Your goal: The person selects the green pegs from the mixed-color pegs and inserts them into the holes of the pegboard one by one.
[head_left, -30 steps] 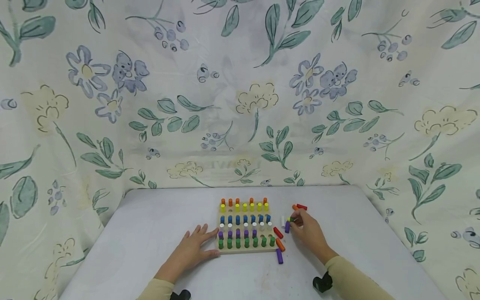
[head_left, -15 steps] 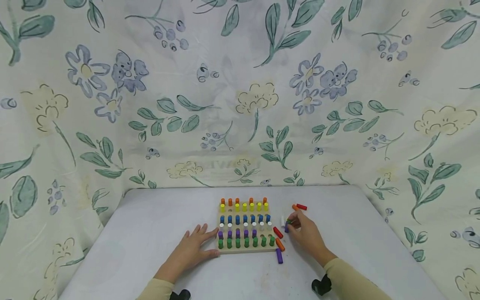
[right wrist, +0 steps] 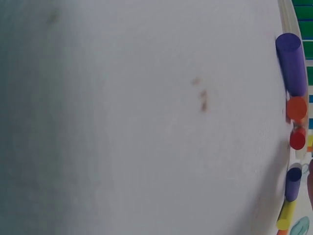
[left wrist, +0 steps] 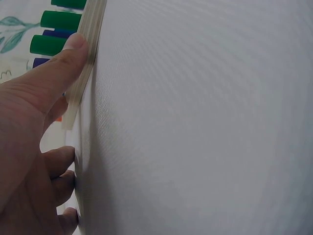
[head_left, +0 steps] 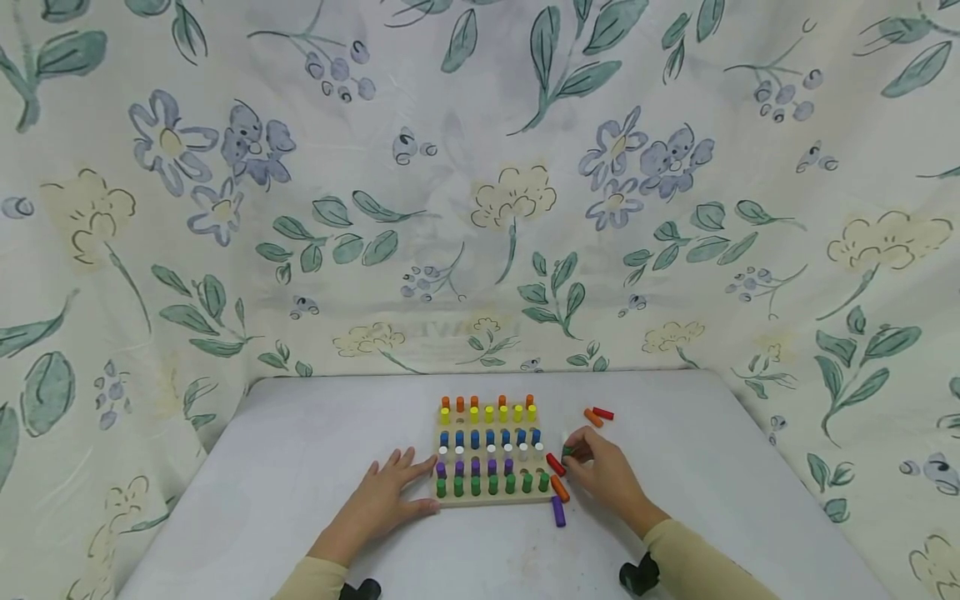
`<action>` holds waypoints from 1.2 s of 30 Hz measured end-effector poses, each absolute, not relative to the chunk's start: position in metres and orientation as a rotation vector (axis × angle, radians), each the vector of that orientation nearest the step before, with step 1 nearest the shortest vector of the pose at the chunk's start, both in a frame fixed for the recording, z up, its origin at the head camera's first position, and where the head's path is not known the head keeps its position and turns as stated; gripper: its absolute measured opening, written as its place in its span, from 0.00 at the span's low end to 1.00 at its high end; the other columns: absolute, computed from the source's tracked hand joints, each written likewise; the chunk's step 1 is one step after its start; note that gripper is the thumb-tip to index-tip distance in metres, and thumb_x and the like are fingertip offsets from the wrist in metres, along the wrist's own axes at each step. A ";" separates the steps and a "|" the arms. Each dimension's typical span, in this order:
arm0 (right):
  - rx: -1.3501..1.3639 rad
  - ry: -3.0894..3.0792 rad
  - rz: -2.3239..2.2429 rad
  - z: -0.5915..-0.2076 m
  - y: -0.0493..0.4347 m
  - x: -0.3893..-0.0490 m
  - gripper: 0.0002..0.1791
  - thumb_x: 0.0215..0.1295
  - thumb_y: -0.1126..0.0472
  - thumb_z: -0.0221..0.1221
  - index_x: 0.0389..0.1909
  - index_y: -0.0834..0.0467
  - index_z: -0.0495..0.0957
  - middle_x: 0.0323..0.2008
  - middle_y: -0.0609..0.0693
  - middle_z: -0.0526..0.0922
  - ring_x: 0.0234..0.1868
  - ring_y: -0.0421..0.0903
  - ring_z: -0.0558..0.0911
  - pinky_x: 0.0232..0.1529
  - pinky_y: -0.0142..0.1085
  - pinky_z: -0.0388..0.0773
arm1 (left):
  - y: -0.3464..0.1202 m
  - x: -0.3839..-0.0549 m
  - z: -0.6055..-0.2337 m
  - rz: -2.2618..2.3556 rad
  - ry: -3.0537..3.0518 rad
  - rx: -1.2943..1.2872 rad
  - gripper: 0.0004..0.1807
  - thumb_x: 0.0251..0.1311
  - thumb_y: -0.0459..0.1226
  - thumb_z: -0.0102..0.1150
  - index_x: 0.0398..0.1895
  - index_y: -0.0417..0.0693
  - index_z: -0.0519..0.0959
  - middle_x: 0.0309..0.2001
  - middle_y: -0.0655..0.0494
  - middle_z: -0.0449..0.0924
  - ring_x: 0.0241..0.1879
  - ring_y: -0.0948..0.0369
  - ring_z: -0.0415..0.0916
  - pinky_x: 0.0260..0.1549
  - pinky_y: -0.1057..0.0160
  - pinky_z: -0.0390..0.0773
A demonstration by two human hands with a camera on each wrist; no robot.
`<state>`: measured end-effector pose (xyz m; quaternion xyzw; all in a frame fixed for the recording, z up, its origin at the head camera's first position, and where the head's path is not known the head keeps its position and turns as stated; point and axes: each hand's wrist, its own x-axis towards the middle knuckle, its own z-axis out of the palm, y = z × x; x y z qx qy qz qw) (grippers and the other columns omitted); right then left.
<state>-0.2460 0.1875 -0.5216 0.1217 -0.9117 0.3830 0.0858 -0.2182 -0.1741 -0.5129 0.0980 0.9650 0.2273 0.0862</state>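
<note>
A wooden peg board stands on the table with rows of orange, yellow, blue, white, purple and green pegs. My left hand lies at its left side with fingers spread. Its index finger touches the left edge, and in the left wrist view the thumb rests on the front edge beside the green pegs. Right of the board, my right hand pinches a small green peg, mostly covered by the fingers. A purple peg and a yellow peg lie near that hand in the right wrist view.
Loose red, orange and purple pegs lie along the board's right side. Farther back are another orange and red peg. A floral curtain hangs behind the white table.
My right hand has moved left and slightly nearer with the green peg, uncovering the far orange peg and covering the white and purple ones. The left hand has stayed put.
</note>
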 end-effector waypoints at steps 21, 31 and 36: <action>0.494 -2.744 1.159 -0.520 0.174 -0.245 0.12 0.65 0.64 0.68 0.44 0.50 0.76 0.37 0.37 0.83 0.40 0.37 0.83 0.47 0.28 0.83 | -0.176 -0.219 -0.512 0.675 2.867 0.284 0.45 0.53 0.63 0.69 0.73 0.56 0.72 0.76 0.37 0.59 0.77 0.37 0.49 0.74 0.32 0.43; 0.560 -2.730 1.154 -0.524 0.170 -0.246 0.09 0.67 0.62 0.67 0.43 0.50 0.77 0.37 0.38 0.84 0.38 0.35 0.82 0.45 0.30 0.84 | -0.175 -0.218 -0.513 0.683 2.871 0.289 0.44 0.54 0.62 0.69 0.73 0.56 0.72 0.76 0.37 0.59 0.77 0.38 0.49 0.74 0.33 0.43; 0.602 -2.704 1.134 -0.525 0.170 -0.246 0.09 0.67 0.62 0.68 0.43 0.51 0.78 0.37 0.38 0.85 0.37 0.35 0.83 0.44 0.31 0.85 | -0.175 -0.218 -0.512 0.685 2.870 0.292 0.45 0.54 0.62 0.69 0.73 0.55 0.72 0.76 0.37 0.59 0.77 0.38 0.49 0.74 0.33 0.43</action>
